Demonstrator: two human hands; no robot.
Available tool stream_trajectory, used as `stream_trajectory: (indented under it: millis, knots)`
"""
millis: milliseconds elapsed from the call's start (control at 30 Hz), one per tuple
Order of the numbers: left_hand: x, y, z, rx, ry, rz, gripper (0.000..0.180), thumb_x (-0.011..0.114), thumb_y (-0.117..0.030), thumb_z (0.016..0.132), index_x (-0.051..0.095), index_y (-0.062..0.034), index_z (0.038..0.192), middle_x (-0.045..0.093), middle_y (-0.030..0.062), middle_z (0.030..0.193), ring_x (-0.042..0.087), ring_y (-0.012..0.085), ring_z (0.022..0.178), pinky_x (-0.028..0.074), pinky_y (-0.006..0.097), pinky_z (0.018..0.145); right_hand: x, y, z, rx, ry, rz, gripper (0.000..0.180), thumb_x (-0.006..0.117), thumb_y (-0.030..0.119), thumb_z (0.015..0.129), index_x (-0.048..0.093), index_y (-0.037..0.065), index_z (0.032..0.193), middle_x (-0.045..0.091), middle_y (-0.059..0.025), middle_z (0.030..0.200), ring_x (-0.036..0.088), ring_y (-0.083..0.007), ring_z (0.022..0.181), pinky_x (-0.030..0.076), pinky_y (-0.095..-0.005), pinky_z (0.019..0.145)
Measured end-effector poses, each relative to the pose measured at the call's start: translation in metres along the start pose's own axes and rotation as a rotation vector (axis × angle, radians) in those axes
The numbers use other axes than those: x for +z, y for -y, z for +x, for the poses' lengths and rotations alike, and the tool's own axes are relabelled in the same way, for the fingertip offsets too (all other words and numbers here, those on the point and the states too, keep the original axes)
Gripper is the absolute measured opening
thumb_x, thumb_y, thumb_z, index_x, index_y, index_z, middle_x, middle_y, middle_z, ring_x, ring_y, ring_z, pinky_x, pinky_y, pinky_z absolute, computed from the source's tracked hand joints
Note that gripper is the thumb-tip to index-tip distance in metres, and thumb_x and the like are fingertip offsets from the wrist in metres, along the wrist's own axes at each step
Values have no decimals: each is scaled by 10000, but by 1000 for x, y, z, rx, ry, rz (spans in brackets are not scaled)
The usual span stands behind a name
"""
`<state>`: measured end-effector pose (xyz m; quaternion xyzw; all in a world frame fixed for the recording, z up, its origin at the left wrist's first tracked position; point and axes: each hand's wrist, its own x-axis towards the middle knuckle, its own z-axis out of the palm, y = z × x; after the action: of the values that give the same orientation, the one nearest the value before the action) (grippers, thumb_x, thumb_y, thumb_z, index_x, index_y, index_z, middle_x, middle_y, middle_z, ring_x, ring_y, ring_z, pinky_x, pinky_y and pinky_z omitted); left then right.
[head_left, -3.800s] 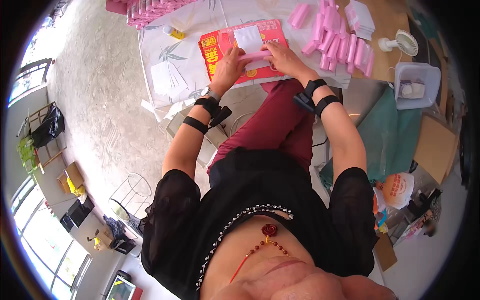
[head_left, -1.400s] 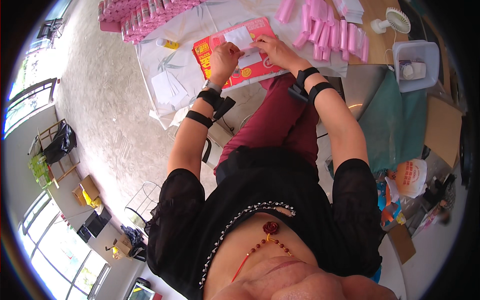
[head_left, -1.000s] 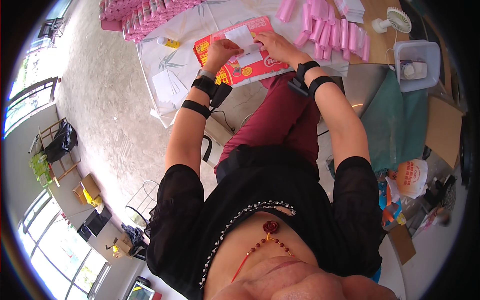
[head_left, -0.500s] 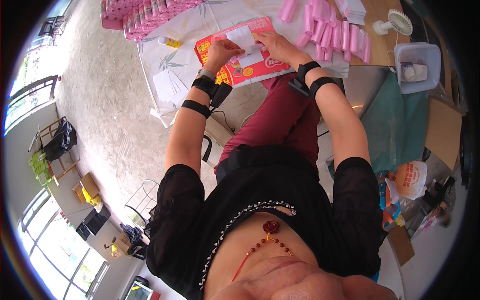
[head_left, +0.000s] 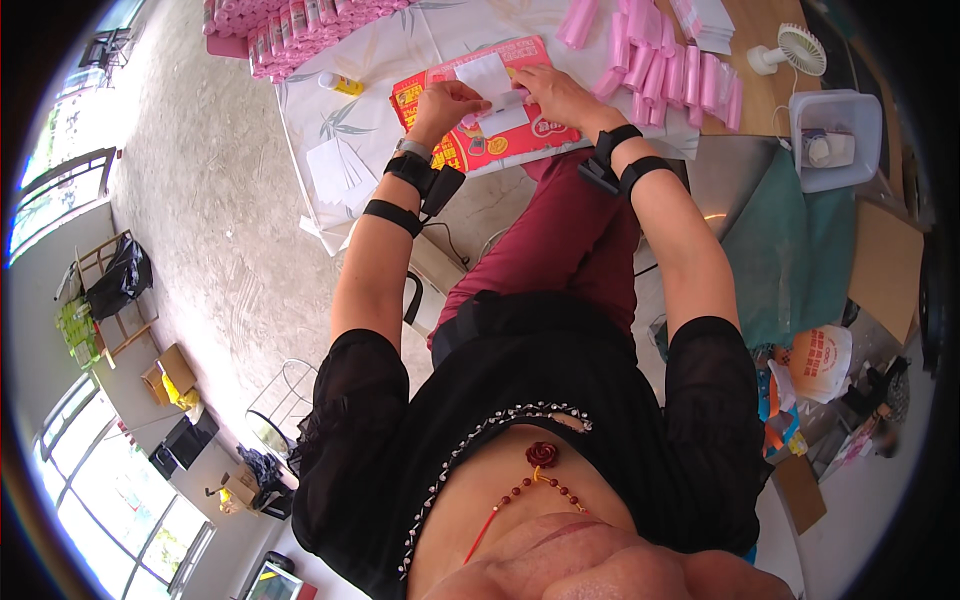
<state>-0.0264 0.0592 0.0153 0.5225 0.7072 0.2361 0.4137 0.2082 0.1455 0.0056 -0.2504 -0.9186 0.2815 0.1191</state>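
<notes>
White paper, a small rectangular sheet (head_left: 492,88), lies at the top centre of the frame on a flat red printed packet (head_left: 480,140), which rests on the desk (head_left: 400,60) covered with a pale leaf-pattern cloth. The left hand (head_left: 448,103) is curled at the sheet's left edge, and its fingers pinch that edge. The right hand (head_left: 560,95) touches the right side of the sheet — its fingers are pressed together and bent down onto the paper. Rolled pink plastic bags (head_left: 665,70) lie in a row to the upper right, well apart from the hands. A small white fan (head_left: 795,48) stands near them, and a clear plastic box (head_left: 835,135) sits just below the fan. A yellow glue stick (head_left: 342,84) lies left of the packet.
</notes>
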Motion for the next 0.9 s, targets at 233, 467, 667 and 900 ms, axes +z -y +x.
stream_trajectory:
  millis: [233,467,667,900]
  knots:
    - [0,1,0,-13,7,-11,297,886,-272,772,795,-32,922,768,49,840,711,110,766,550,252,721,2,-1,0,-9,-11,3,359,680,-26,845,561,26,1180,648,-127,1134,607,-339,1124,512,-418,949]
    - [0,5,3,14,13,-10,295,886,-263,775,793,-27,926,766,48,831,709,107,759,551,251,713,2,-2,0,-9,-10,-6,355,681,-32,838,560,27,1166,641,-122,1116,608,-336,1114,514,-418,940]
    - [0,6,6,17,15,-2,288,887,-261,774,793,-28,914,760,42,813,693,98,729,539,253,685,-2,-1,0,7,8,14,331,675,-23,844,573,33,1154,635,-129,1110,604,-342,1110,507,-422,943]
    - [0,10,9,-8,3,-7,303,893,-337,706,811,-71,826,749,42,734,700,148,667,548,302,662,0,2,-2,42,-25,89,263,691,44,873,596,35,1118,633,-132,1083,619,-337,1061,512,-420,915]
